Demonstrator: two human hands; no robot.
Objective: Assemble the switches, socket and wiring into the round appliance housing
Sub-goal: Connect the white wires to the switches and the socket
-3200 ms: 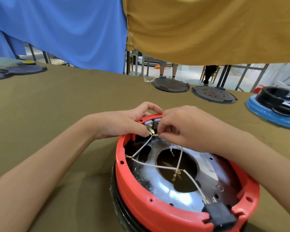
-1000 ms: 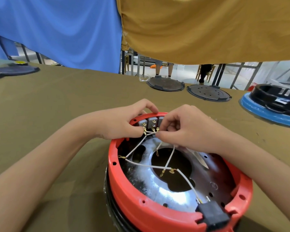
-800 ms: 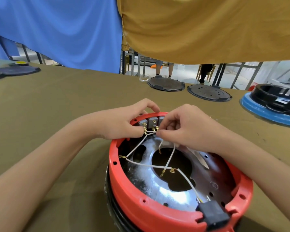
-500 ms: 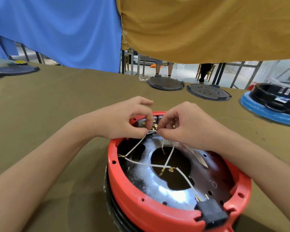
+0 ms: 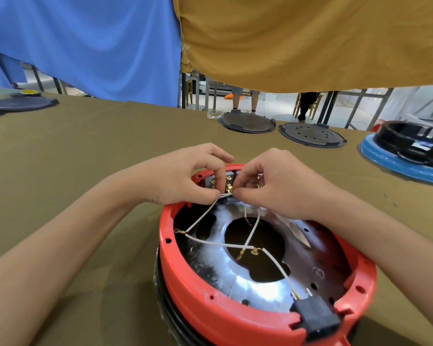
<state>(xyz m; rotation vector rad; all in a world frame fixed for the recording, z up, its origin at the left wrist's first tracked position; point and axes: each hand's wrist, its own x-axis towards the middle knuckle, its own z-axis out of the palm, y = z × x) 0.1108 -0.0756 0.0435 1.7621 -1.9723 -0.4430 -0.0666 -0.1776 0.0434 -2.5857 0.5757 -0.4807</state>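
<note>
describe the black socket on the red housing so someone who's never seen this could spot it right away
Start at the round red housing nearest the camera on the olive-covered table. Follow its rim to the near right edge, opposite where both hands work; the black socket sits in a notch there. It is the only blocky black part on the red rim, and a white wire runs to it.
</note>
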